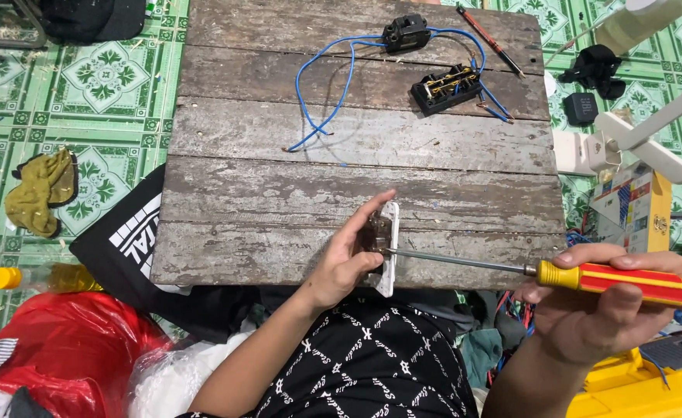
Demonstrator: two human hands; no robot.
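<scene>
Holding screwdriver (588, 277) against switch plate (388, 249)

The screwdriver (619, 282) had a red and yellow handle. The board (356, 139) was weathered grey-brown wood. Blue wires (333, 93) ran from a black switch (405, 32). The floor tiles (101, 85) were green with white patterns. The plastic bag (62, 348) was red.
</scene>
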